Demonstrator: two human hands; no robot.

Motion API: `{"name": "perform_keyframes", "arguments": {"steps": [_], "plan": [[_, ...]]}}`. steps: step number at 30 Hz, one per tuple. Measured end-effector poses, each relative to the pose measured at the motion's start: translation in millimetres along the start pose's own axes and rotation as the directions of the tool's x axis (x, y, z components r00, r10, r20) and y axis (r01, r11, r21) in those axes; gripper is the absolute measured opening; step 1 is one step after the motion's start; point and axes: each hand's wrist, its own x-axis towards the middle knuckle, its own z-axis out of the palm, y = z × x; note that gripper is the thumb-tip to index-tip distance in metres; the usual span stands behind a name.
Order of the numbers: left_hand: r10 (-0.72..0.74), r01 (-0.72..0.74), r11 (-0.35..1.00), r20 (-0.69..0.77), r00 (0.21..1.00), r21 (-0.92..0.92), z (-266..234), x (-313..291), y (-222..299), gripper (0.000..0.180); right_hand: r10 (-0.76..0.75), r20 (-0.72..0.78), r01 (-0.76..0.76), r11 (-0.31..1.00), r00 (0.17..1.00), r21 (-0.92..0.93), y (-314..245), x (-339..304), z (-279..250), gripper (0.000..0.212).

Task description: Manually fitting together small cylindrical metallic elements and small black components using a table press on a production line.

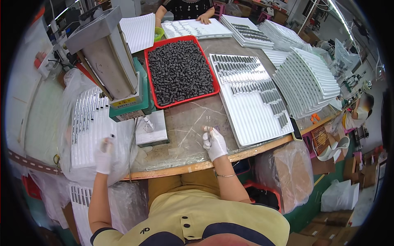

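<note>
My left hand (104, 157), in a white glove, is closed above the left ribbed white tray (84, 153). A small dark-ended piece (112, 136) pokes out from its fingers; blur hides the rest. Silver tubes (83, 115) lie in rows in that tray. Over the table's front part is my right hand (214, 144), gloved with some fingertips bare. Its fingers are curled together, and what they hold is too faint to name. Between the hands stands a press with a grey cylinder (104, 57) and green body (130, 113), above a pale block (152, 133).
A red tray (216, 84) full of dark short sleeves (180, 69) sits behind. To the right lie a ribbed white tray (250, 125) with rows of dark-and-silver pieces, stacked white trays (305, 82) and a phone (295, 129). A co-worker's hand (204, 19) rests across the table.
</note>
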Motion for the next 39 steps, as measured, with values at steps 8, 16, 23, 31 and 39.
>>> {"name": "perform_keyframes", "arguments": {"steps": [8, 16, 23, 31, 39], "plan": [[0.202, -0.207, 0.978, 0.116, 0.972, 0.026, 25.4, -27.7, 10.4, 0.026, 0.046, -0.036, -0.047, 0.998, 0.998, -0.03, 3.4, 0.6, -2.6, 0.018], [0.136, 0.141, 0.942, 0.729, 0.671, -0.305, 49.9, -27.8, 150.8, 0.017, -0.327, 0.009, 0.267, 0.755, 0.945, -0.599, -33.5, 30.0, 9.9, 0.011], [0.43, -0.155, 0.888, 0.661, 0.615, -0.433, 135.6, -51.5, 165.7, 0.024, -0.576, 0.128, 0.175, 0.026, 0.807, -0.984, -49.1, 101.0, 24.7, 0.023], [0.086, 0.493, 0.639, 0.693, 0.716, -0.59, 141.5, -51.5, 115.6, 0.026, -0.562, 0.093, 0.16, 0.071, 0.822, -0.984, -62.0, 125.2, 27.6, 0.025], [0.046, 0.42, 0.677, 0.604, 0.795, -0.604, 138.1, -41.8, 106.7, 0.027, -0.588, 0.237, 0.102, -0.254, 0.773, -0.962, -62.7, 128.4, 56.0, 0.019]]}}
